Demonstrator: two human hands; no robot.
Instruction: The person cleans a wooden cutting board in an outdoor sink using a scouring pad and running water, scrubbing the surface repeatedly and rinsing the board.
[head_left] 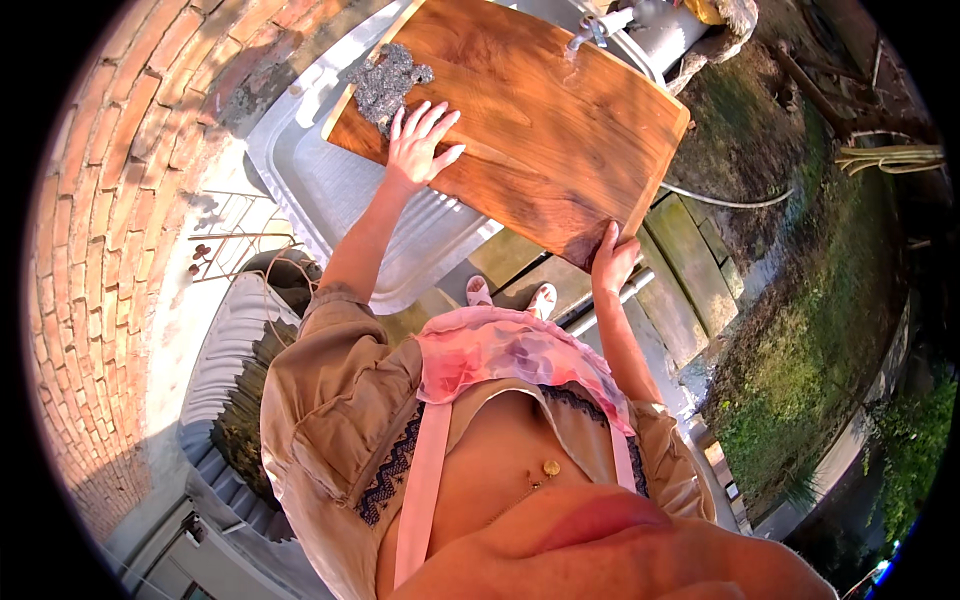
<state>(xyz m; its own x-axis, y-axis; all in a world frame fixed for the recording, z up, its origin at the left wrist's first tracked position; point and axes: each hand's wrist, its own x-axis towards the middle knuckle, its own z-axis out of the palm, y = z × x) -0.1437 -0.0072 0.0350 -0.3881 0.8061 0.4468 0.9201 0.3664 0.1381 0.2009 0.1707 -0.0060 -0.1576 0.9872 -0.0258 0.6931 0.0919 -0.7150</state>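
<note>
A large wet wooden cutting board (530, 120) lies tilted across a grey sink basin (330, 190) below a tap (590, 30), the left hand (418, 145) flat on it with fingers spread beside a grey scouring pad (385, 80), the right hand (612, 262) clasping its near corner.

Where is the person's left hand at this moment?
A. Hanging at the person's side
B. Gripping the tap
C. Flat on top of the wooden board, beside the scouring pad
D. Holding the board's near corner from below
C: the left hand lies spread on the wooden board, just below the grey scouring pad, while the right hand holds the board's near edge.
</note>
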